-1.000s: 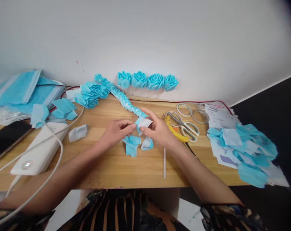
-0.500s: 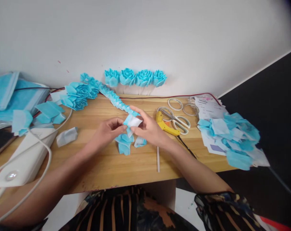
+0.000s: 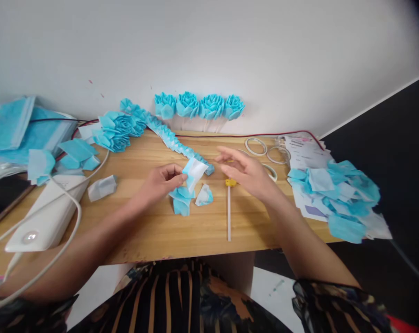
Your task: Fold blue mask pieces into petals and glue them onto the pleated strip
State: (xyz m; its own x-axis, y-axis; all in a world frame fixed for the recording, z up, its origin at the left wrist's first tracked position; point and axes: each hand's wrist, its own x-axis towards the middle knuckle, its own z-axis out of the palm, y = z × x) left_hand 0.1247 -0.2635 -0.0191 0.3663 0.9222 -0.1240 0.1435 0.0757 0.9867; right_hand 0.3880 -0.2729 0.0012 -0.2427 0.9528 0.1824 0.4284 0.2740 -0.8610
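Observation:
My left hand (image 3: 166, 180) pinches a small blue-and-white piece of mask fabric (image 3: 196, 172) between thumb and fingers. My right hand (image 3: 246, 173) holds nothing; its fingers are stretched apart over a yellow glue gun (image 3: 231, 182), most of which it hides. From the gun's visible end a white glue stick (image 3: 229, 215) points toward the table's front edge. Loose blue fabric pieces (image 3: 181, 203) lie just below my left hand, beside a small folded one (image 3: 204, 196). A chain of folded blue pieces (image 3: 169, 138) runs diagonally back to the left.
Several blue fabric roses (image 3: 211, 106) stand along the wall, and more roses (image 3: 115, 132) lie at back left. Tape rings (image 3: 255, 146) sit behind my right hand. A fabric heap (image 3: 341, 194) covers papers on the right. At left are a white power bank (image 3: 45, 217) and blue masks (image 3: 11, 134).
My right hand has let go of the fabric piece and moved right, over the glue gun, with its fingers spreading. My left hand keeps the piece. The view has shifted slightly.

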